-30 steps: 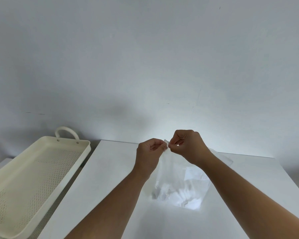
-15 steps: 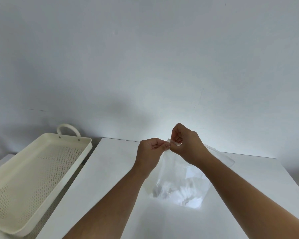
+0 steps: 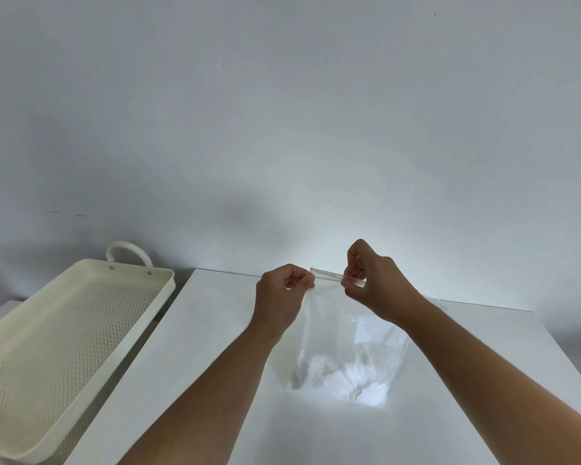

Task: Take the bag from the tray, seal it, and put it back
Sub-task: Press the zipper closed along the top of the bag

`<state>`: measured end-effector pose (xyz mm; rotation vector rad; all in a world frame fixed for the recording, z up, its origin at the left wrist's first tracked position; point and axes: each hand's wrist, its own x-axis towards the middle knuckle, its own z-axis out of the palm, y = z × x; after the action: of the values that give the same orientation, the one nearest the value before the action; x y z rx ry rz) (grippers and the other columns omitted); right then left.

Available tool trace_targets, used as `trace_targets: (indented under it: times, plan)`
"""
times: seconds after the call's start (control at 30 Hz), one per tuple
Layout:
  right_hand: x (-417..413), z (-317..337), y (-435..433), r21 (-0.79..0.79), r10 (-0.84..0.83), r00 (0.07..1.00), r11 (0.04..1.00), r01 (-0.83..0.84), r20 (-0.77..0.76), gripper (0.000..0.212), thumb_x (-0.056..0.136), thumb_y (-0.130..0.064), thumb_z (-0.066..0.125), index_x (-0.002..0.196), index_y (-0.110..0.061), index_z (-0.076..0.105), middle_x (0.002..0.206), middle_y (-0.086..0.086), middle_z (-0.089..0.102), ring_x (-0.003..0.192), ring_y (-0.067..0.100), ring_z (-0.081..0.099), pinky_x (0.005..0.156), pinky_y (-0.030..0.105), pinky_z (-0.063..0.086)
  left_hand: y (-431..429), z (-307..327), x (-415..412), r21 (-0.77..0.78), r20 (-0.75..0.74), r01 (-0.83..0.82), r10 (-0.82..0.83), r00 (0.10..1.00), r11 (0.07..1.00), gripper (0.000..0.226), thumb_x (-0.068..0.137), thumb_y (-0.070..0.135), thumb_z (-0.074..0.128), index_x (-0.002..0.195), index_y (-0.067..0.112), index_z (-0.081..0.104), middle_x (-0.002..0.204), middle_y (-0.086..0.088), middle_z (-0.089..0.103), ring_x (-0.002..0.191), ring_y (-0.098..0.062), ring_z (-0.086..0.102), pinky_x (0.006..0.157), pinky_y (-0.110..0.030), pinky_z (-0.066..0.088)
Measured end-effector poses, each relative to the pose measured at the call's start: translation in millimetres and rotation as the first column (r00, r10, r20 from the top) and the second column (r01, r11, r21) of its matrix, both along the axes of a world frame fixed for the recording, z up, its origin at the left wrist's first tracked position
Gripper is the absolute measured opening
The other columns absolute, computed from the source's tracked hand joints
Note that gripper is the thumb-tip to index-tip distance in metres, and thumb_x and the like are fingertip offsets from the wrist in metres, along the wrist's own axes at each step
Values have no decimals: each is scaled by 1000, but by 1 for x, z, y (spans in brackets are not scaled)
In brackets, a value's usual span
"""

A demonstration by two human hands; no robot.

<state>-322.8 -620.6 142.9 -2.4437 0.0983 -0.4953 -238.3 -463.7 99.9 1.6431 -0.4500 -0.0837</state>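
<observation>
A clear plastic zip bag (image 3: 346,347) hangs upright over the white table (image 3: 195,330), its bottom near the tabletop with something pale inside. My left hand (image 3: 280,297) pinches the left end of the bag's top strip. My right hand (image 3: 371,280) pinches the same strip a short way to the right. A short stretch of the strip shows between the two hands. The cream perforated tray (image 3: 64,330) with a loop handle stands to the left of the table, with nothing in it.
A plain grey wall rises close behind the table. The table's far edge and right edge are in view. A narrow gap separates the tray from the table's left edge.
My right hand has slid to the right along the bag's top strip, away from my left hand, baring a stretch of strip between them. The bag's body has stayed in place.
</observation>
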Motion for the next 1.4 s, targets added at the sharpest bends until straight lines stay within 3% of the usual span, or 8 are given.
trace_targets:
  times: [0.13, 0.27, 0.4, 0.57, 0.97, 1.07, 1.2, 1.4]
  plan:
    - [-2, -1, -4, -6, -20, 1000, 1000, 20, -4, 29, 79, -6, 58, 82, -24, 36, 73, 1, 64, 69, 17, 58, 66, 36, 51, 1, 1, 2, -60, -73, 69, -73, 995, 996, 11, 82, 15, 70, 73, 21, 72, 71, 6, 73, 69, 1, 66, 65, -3, 45]
    - [-2, 0, 0, 15, 20, 1000, 1000, -20, 14, 31, 77, -6, 61, 82, -26, 38, 69, -5, 64, 67, 10, 58, 65, 28, 50, -5, 6, 1, -47, -102, 227, -230, 968, 973, 2, 79, 18, 74, 79, 19, 76, 79, 3, 75, 76, -4, 68, 71, -8, 50]
    - [2, -1, 7, 4, 37, 999, 999, -37, 4, 30, 79, -8, 61, 86, -25, 38, 71, -6, 62, 67, 11, 59, 65, 26, 50, -11, 6, -2, -12, -66, 200, -200, 977, 980, 4, 79, 15, 73, 75, 13, 75, 76, -2, 75, 73, -5, 66, 69, -7, 48]
    - [-1, -2, 2, -21, 40, 999, 999, -41, -6, 28, 83, -9, 58, 87, -24, 36, 76, -5, 65, 73, 15, 61, 71, 28, 51, -2, 8, 4, 89, -13, 127, -126, 992, 988, 13, 79, 18, 73, 66, 14, 73, 64, 7, 70, 58, 3, 56, 57, -3, 38]
    - [-17, -7, -19, -102, -4, 1000, 995, 2, -18, 25, 85, -7, 54, 86, -20, 33, 78, 4, 64, 73, 22, 58, 70, 35, 50, 10, 13, 12, 173, 9, 73, -76, 997, 982, 17, 78, 20, 74, 62, 16, 70, 59, 16, 68, 62, 2, 58, 57, -5, 39]
    - [-16, -5, -15, -108, 9, 1000, 994, -9, -2, 25, 84, -4, 53, 86, -18, 32, 77, 8, 64, 72, 26, 57, 69, 37, 49, 8, 25, 11, 314, 129, 57, -102, 986, 948, 6, 76, 28, 75, 74, 26, 69, 70, 20, 68, 76, -3, 59, 68, -11, 44]
    - [-11, 0, -7, -134, 38, 999, 990, -36, 16, 28, 84, -5, 53, 87, -21, 31, 80, 6, 66, 71, 25, 60, 65, 31, 47, -14, 50, 2, 676, 426, -84, -296, 855, 732, 16, 75, 46, 69, 87, 37, 67, 89, 19, 70, 89, -7, 61, 85, -31, 42]
    - [-11, 2, -10, -101, 15, 1000, 995, -14, 13, 31, 82, -7, 57, 88, -22, 31, 80, 0, 66, 74, 22, 61, 69, 36, 52, -26, 53, 3, 702, 373, -43, -315, 873, 711, 9, 78, 39, 70, 77, 30, 72, 82, 8, 73, 82, -13, 62, 74, -31, 40]
